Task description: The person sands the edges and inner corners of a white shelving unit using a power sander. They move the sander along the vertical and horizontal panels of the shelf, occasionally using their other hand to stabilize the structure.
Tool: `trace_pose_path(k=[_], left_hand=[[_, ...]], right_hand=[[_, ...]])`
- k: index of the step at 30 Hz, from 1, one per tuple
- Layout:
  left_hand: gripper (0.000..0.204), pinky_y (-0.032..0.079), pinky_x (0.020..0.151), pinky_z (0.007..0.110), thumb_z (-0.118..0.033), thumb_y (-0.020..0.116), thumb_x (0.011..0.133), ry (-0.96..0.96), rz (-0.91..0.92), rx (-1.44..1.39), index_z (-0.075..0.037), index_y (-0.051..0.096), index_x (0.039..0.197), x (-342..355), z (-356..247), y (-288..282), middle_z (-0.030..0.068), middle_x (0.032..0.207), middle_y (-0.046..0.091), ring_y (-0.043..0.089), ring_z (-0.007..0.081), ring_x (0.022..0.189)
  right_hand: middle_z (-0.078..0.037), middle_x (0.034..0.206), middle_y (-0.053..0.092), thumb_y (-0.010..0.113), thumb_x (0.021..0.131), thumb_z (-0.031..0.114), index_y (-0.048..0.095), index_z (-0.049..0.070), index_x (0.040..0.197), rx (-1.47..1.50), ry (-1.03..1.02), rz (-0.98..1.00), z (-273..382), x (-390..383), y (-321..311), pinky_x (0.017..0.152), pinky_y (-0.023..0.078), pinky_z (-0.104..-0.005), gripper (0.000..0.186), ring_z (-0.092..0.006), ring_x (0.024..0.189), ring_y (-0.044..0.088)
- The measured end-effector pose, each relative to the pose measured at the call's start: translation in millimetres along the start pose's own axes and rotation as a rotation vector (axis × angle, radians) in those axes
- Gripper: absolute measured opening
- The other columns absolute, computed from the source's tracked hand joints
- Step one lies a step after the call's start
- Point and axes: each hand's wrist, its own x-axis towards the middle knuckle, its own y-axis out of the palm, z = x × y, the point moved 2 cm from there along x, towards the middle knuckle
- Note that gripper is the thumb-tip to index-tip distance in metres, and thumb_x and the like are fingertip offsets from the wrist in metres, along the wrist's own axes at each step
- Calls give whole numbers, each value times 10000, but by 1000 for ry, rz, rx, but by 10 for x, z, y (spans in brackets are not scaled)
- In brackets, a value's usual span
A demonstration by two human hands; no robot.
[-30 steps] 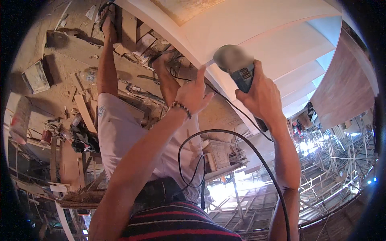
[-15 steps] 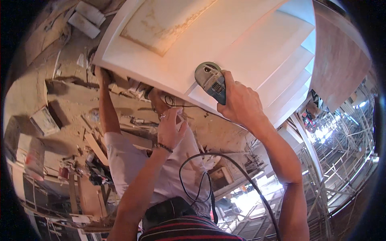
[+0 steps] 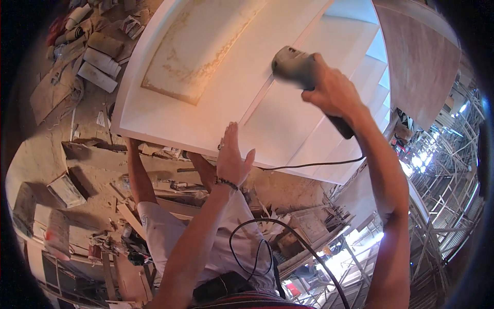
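Both hands have moved since half a second ago: the right grip (image 3: 337, 93) has carried the power tool (image 3: 294, 66) away from the near edge and farther over the white panel (image 3: 216, 117), and the left grip (image 3: 232, 162) has risen until its fingers overlap that edge in the view. The right grip is wrapped round the tool's dark body; the left grip holds nothing, its fingers straight and its thumb spread apart, and I cannot tell whether it touches the panel or only hovers in front. The tool is at the raised strip (image 3: 257, 100) running across the panel, partly blurred, so contact with the surface cannot be made out. A thin black cord (image 3: 314, 165) crosses the panel near its lower edge, and a thicker cable (image 3: 304, 243) loops in front of the person's shorts (image 3: 163, 232). By my judgement the work is partway along: the faces beside the strip appear pale and fairly even, whereas the framed patch (image 3: 193, 56) to the left has rough brown staining and looks unfinished. How much of the smooth surface has been worked already cannot be told.
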Motion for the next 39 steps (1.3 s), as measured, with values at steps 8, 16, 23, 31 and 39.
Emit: trace_pose_path(k=[8, 16, 23, 31, 39], left_hand=[[858, 324, 1234, 517, -223, 785, 836, 139, -69, -26, -6, 374, 1557, 169, -309, 8, 272, 1630, 343, 329, 430, 1521], [742, 362, 1210, 502, -204, 780, 834, 133, -7, -107, -1, 471, 1478, -560, -96, -253, 228, 1530, 482, 418, 414, 1462], [632, 407, 1170, 480, -173, 774, 835, -47, -35, -86, -10, 560, 1407, -1338, 307, -872, 220, 1449, 569, 508, 412, 1395], [605, 449, 1114, 483, -135, 773, 845, -201, -116, 58, 6, 566, 1395, -1669, 792, -1602, 210, 1410, 596, 561, 394, 1330], [567, 435, 1131, 484, -124, 757, 869, -107, -134, 166, 24, 570, 1383, -1657, 844, -1719, 216, 1420, 595, 545, 406, 1349]], right_hand=[[-267, 939, 698, 740, 717, 253, 533, -45, 1178, -46, -44, -198, -671, 706, -396, 817, 550, -480, 587, -428, 874, 700], [-256, 895, 685, 726, 686, 239, 526, -38, 1144, 29, -48, -105, -238, 438, -284, 775, 544, -472, 572, -404, 821, 688], [-281, 939, 717, 732, 734, 240, 533, -20, 1124, -63, -104, -52, 42, 99, 70, 803, 574, -539, 509, -464, 888, 716], [-268, 918, 728, 736, 756, 204, 480, -9, 1240, -104, -123, 181, 794, -431, 517, 783, 597, -557, 588, -462, 872, 731], [-236, 863, 732, 755, 747, 101, 484, -24, 1235, -3, -189, 325, 1225, -824, 802, 716, 594, -512, 572, -431, 827, 741]])
